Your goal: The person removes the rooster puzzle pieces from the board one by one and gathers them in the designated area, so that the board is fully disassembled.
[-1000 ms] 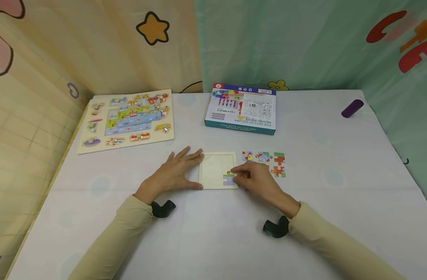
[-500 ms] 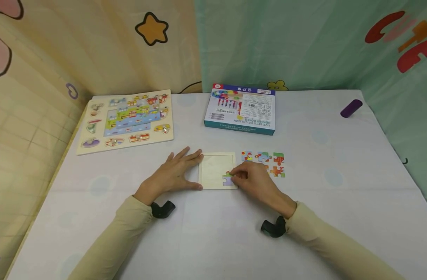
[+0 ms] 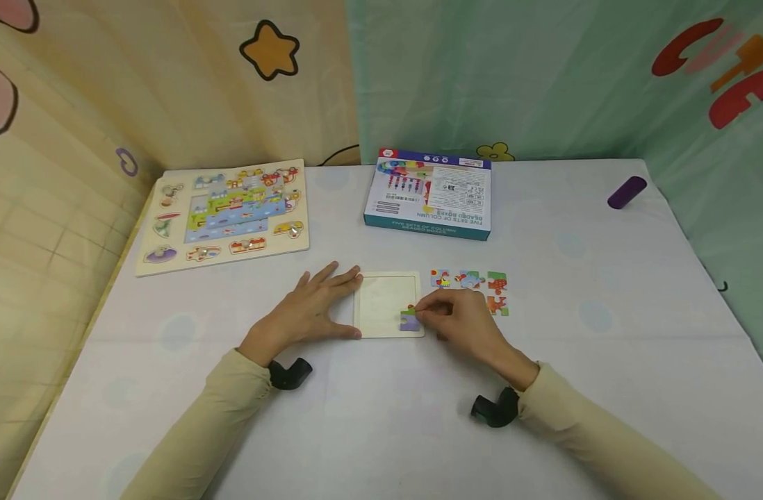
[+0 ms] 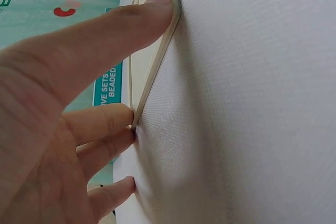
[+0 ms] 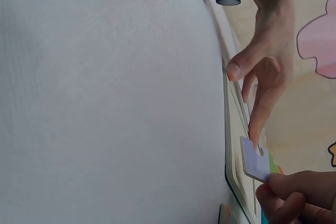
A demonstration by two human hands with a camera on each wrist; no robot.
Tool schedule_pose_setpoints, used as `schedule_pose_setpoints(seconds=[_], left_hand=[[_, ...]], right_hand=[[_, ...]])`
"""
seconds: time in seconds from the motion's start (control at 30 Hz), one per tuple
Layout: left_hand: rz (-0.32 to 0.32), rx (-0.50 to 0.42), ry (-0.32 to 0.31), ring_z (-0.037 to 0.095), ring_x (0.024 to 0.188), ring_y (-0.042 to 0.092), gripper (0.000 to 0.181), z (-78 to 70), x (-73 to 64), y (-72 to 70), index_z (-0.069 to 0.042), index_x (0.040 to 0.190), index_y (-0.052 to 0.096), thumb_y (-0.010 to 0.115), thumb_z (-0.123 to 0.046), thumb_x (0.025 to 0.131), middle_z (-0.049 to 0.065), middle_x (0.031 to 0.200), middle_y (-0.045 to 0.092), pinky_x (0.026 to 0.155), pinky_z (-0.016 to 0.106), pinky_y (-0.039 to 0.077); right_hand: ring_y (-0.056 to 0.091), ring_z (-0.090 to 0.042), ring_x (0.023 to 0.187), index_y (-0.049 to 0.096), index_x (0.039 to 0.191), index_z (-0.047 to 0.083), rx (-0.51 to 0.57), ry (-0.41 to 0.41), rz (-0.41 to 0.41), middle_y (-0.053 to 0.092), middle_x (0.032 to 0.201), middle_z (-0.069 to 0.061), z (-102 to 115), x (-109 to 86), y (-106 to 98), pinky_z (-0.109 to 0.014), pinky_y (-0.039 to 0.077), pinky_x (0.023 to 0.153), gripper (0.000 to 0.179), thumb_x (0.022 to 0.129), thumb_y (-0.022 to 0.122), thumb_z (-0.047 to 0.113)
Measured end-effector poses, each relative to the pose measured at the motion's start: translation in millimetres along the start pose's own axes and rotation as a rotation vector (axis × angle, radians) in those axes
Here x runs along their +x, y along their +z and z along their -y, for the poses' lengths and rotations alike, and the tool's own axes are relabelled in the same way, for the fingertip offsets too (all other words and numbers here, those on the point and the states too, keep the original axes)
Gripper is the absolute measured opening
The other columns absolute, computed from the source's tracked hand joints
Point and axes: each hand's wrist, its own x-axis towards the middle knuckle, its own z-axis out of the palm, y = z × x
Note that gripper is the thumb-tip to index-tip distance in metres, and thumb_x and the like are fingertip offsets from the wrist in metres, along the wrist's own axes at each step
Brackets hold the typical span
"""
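Observation:
A pale wooden puzzle tray (image 3: 381, 298) lies on the table in front of the person. At its left side is the left hand (image 3: 315, 309), fingers spread, with the thumb tip on the near corner (image 4: 165, 6) and fingertips at the far corner. The right hand (image 3: 459, 319) pinches a purple and green jigsaw piece (image 3: 409, 321) between thumb and forefinger, over the tray's near right corner. In the right wrist view the piece (image 5: 255, 160) is tilted up from the tray. Several colourful jigsaw pieces (image 3: 472, 280) lie right of the tray, some hidden behind the right hand.
A large wooden picture puzzle board (image 3: 146, 257) with smaller picture boards on it lies at the back left. Behind the tray is a flat cardboard box (image 3: 427, 226). A dark purple cylinder (image 3: 627, 192) lies at the back right. Printed curtains (image 3: 506, 76) hang behind the table.
The right hand shifts slightly left, then back to the right, with the jigsaw piece in its pinch, and the piece's angle changes a little. The left hand stays at the tray's edge.

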Motion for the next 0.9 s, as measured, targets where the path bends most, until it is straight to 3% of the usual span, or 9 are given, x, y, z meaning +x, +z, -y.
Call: schedule_pose_setpoints(seconds=[0.17, 0.3, 0.63, 0.9], left_hand=[[-0.007, -0.003, 0.011, 0.033, 0.15, 0.008, 0.097, 1.5, 0.2, 1.2, -0.011, 0.151, 0.038, 0.082, -0.051, 0.074, -0.002, 0.161, 0.024, 0.113, 0.068, 0.009], [-0.008, -0.01, 0.02, 0.033, 0.15, 0.008, 0.097, 1.2, -0.1, 1.0, -0.011, 0.151, 0.038, 0.082, -0.051, 0.074, -0.002, 0.161, 0.024, 0.113, 0.068, 0.008], [-0.011, -0.006, 0.017, 0.034, 0.15, 0.009, 0.098, 1.5, -0.1, -0.5, -0.01, 0.151, 0.038, 0.083, -0.051, 0.074, -0.001, 0.161, 0.025, 0.112, 0.069, 0.009], [-0.013, -0.005, 0.023, 0.034, 0.15, 0.009, 0.098, 0.4, -0.4, -0.6, -0.01, 0.151, 0.039, 0.083, -0.05, 0.073, 0.0, 0.161, 0.026, 0.112, 0.069, 0.009]], right_hand=[[0.061, -0.013, 0.065, 0.077, 0.092, 0.012, -0.008, 0.052, 0.0, 0.072, 0.081, 0.003, -11, -7.6, -16, -0.025, 0.048, 0.054, 0.006, 0.087, 0.075, 0.014], [0.058, -0.015, 0.064, 0.076, 0.094, 0.01, -0.011, 0.093, -0.016, 0.071, 0.078, 0.0, -24, -18.8, -35, -0.023, 0.044, 0.051, 0.009, 0.089, 0.073, 0.016], [0.06, -0.015, 0.08, 0.076, 0.097, 0.012, -0.113, 0.165, -0.089, 0.073, 0.092, -0.001, -50, -45.9, -73, -0.022, 0.046, 0.066, 0.013, 0.092, 0.069, 0.022], [0.054, -0.015, 0.07, 0.076, 0.094, 0.009, -0.182, 0.185, -0.115, 0.071, 0.082, -0.001, -58, -54.3, -82, -0.023, 0.042, 0.059, 0.013, 0.091, 0.068, 0.019]])
